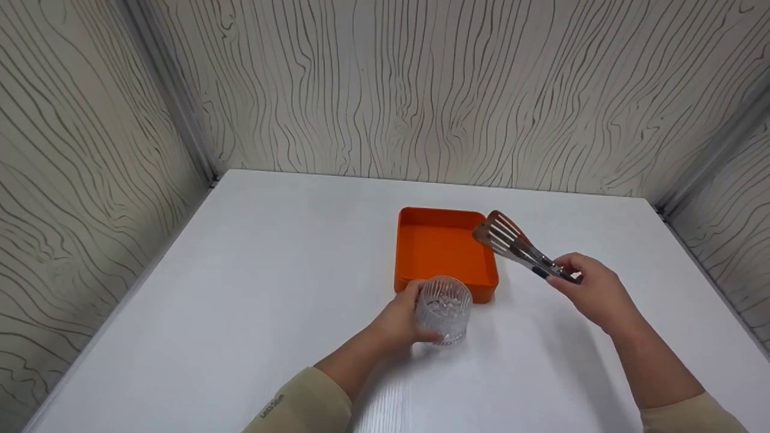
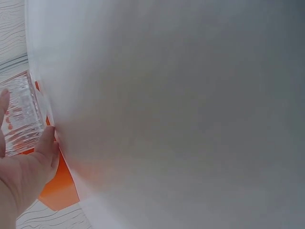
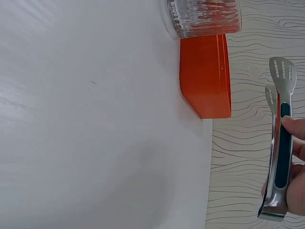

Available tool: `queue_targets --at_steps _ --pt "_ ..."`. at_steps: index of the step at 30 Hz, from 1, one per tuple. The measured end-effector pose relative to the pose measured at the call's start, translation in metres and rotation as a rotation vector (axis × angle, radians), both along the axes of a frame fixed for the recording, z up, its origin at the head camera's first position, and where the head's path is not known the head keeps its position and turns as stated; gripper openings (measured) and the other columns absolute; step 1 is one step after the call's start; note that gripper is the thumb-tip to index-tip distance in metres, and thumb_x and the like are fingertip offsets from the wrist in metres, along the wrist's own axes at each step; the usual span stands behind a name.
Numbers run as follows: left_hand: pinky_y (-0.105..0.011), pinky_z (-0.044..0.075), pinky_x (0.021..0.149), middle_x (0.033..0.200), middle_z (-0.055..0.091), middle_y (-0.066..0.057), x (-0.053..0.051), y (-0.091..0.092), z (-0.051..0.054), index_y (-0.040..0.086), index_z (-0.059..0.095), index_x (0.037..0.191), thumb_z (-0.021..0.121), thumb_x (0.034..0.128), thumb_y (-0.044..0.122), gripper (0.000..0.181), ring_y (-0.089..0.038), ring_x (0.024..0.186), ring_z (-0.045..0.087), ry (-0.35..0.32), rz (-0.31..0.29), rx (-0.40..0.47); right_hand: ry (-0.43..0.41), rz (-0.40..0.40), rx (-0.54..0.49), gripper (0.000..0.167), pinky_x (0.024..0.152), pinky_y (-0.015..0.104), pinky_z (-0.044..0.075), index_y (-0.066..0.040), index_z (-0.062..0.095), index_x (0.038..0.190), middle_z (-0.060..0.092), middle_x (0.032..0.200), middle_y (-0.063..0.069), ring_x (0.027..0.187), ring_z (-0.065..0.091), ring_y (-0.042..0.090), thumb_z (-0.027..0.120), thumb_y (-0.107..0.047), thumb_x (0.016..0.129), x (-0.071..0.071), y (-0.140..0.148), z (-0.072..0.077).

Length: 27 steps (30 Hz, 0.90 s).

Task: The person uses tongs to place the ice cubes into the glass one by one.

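Observation:
A clear ribbed glass [image 1: 446, 311] stands upright in front of the orange square box [image 1: 483, 293], with clear lumps like ice inside. My left hand [image 1: 394, 319] grips it from the left, thumb low on the near side. In the left wrist view the fingers reach around the glass [image 2: 23, 112]. To the right, my right hand [image 1: 601, 294] holds metal tongs [image 1: 514, 243] in the air. Their slotted heads are apart and point toward the box's right edge, with nothing between them. Dark green grip strips on the tongs [image 3: 284, 148] show in the right wrist view.
The white table [image 1: 264, 258] runs back to a wood-grain patterned panel [image 1: 373, 90]. Similar panels stand at the left and right, joined by grey metal posts [image 1: 171, 90]. No contents are visible in the orange box.

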<state>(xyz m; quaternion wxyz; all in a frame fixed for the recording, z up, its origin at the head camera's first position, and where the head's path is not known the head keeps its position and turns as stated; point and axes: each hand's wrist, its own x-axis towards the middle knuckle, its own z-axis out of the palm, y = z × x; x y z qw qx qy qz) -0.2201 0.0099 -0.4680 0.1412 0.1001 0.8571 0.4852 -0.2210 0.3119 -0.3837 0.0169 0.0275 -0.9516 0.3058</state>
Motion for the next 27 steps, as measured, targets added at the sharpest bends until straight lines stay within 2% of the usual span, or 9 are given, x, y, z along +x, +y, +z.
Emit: queue_targets --at_steps 7,10,14,21,27 --pt "-0.047 0.036 0.101 0.124 0.048 0.011 0.000 0.000 -0.001 0.036 0.034 0.126 0.083 0.0632 0.025 0.080 -0.017 0.118 0.046 -0.006 0.005 0.015 -0.029 -0.112 -0.050 0.038 0.062 0.030 0.040 -0.003 0.052 0.115 0.054 0.102 0.015 0.087 0.048 0.026 0.061 -0.029 0.088 -0.017 0.007 -0.012" --pt "-0.047 0.036 0.100 0.123 0.049 0.011 0.000 0.000 -0.002 0.036 0.034 0.125 0.083 0.0631 0.026 0.080 -0.017 0.117 0.046 -0.007 0.005 0.019 -0.032 -0.162 -0.035 0.039 0.063 0.030 0.042 -0.001 0.051 0.115 0.053 0.104 0.018 0.088 0.048 0.028 0.060 -0.028 0.088 -0.023 0.011 -0.021" --pt "-0.047 0.036 0.100 0.123 0.048 0.010 0.000 0.000 -0.002 0.035 0.034 0.125 0.083 0.0639 0.026 0.079 -0.018 0.117 0.046 0.016 -0.006 0.007 0.001 -0.212 -0.007 0.038 0.060 0.030 0.042 0.005 0.051 0.112 0.054 0.097 0.021 0.081 0.050 0.027 0.060 -0.023 0.088 -0.030 0.016 -0.035" --pt "-0.048 0.038 0.099 0.122 0.049 0.010 0.000 0.001 -0.005 0.036 0.034 0.124 0.084 0.0629 0.026 0.080 -0.018 0.116 0.047 0.012 0.000 0.011 0.025 -0.251 0.010 0.032 0.058 0.035 0.044 0.010 0.051 0.104 0.058 0.089 0.025 0.075 0.055 0.030 0.060 -0.015 0.086 -0.034 0.021 -0.058" --pt "-0.047 0.038 0.099 0.122 0.049 0.011 0.001 0.001 -0.004 0.036 0.034 0.124 0.084 0.0626 0.025 0.080 -0.017 0.115 0.047 0.016 -0.003 0.019 -0.039 -0.288 0.013 0.031 0.057 0.034 0.044 0.009 0.050 0.104 0.057 0.087 0.023 0.073 0.052 0.028 0.059 -0.014 0.086 -0.033 0.017 -0.070"
